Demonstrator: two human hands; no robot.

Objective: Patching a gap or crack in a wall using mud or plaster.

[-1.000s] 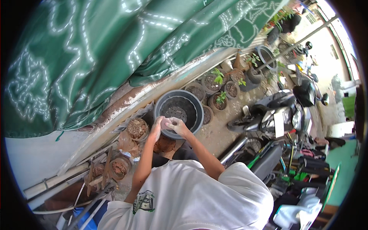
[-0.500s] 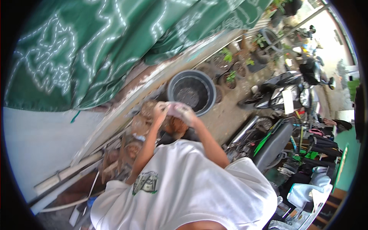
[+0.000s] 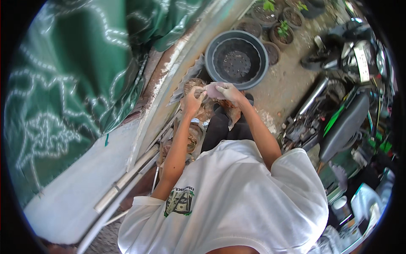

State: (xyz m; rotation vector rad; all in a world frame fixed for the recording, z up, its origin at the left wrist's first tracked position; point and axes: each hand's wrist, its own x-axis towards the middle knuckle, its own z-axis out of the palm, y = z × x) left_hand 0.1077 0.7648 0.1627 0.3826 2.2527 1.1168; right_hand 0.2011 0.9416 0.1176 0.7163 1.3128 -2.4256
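A thin, pinkish-grey piece [image 3: 215, 90] with a rounded outline is held up in front of me; its exact kind is unclear. My right hand [image 3: 230, 93] grips it from the right, thumb on top. At its left edge, the fingers of my left hand [image 3: 193, 100] are pinched together. Just beyond both hands stands a large, round black plastic tub [image 3: 265, 63] with dark spots across its bottom. Brown, rounded things [image 3: 192, 84] lie below and behind my left hand, partly hidden by it.
Clay pots with small green plants [image 3: 282, 36] stand past the tub. A motorcycle [image 3: 344, 127] is parked on the right, with another [image 3: 359, 55] behind it. On the left are a green patterned tarp [image 3: 76, 97], a low wall ledge and long pipes [image 3: 122, 186].
The view has shifted, so the tub and hands appear farther up and right. Both hands still have the pinkish piece between them, and it now shows more of its flat face.
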